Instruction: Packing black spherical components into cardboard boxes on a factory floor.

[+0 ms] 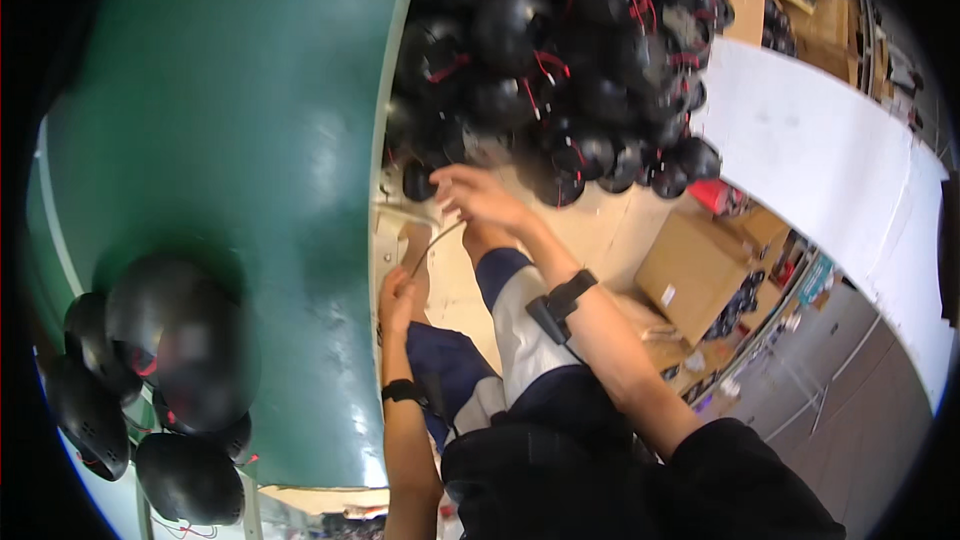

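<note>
A thin dark cord (437, 239) runs in a slight curve between my two hands, beside the edge of the green tabletop. My left hand (397, 300) is closed around its lower end, close to the table edge. The cord's upper end meets my right hand (482, 198), which is closed on it on the thumb side while some fingers reach out to the left. A small black rounded part (418, 181) lies just beyond those fingertips. Behind it rises a big heap of black domed shells (512, 28) with red wires and small white connectors.
The green tabletop (270, 190) spans the left side, with several black shells (190, 480) near its front left corner. A white board (820, 130) stretches along the right. Cardboard boxes (695, 270) and other goods stand on the floor below it.
</note>
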`<state>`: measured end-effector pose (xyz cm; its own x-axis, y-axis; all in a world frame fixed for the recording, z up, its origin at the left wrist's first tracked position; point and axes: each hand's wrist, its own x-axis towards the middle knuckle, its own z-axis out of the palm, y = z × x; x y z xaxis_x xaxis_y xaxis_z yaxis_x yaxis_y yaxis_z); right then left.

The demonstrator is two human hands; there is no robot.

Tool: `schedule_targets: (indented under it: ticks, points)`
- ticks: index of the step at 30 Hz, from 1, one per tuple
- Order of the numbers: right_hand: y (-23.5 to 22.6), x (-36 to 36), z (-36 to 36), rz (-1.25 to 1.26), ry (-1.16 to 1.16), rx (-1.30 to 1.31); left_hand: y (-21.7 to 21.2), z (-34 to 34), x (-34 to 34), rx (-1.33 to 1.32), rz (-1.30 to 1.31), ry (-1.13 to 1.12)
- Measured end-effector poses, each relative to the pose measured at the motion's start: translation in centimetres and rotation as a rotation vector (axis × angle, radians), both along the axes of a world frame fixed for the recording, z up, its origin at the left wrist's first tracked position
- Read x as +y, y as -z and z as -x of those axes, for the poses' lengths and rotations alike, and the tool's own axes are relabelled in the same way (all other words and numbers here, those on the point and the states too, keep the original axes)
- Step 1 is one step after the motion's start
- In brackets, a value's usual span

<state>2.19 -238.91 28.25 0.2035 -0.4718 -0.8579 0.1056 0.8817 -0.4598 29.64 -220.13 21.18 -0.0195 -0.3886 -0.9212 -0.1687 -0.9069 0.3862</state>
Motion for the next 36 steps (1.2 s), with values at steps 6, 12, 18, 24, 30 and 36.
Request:
schedule_targets:
  ticks: [6,12,18,24,30,36]
  points:
    - [-4.2,6.0,7.6,0.131,0.109,0.153,-2.7,0.9,-5.8,-0.138,-0.14,0.224]
    - [-2.5,10.6,9.2,0.103,0.288,0.422,0.1,5.5,-7.8,-0.269,0.371,0.483]
    - [3.3,7.5,10.4,0.166,0.242,0.535,8.7,3.7,-7.9,-0.266,0.077,0.505]
    - [5.2,6.0,9.6,0.344,0.286,0.431,14.8,-1.3,-18.3,-0.082,0.285,-0.648]
    - [4.1,5.7,10.7,0.313,0.146,0.347,12.1,4.4,-28.0,0.158,0.543,-0.3]
    - [5.4,4.5,10.0,0.35,0.143,0.485,12.0,5.6,-27.7,-0.043,0.505,-0.222]
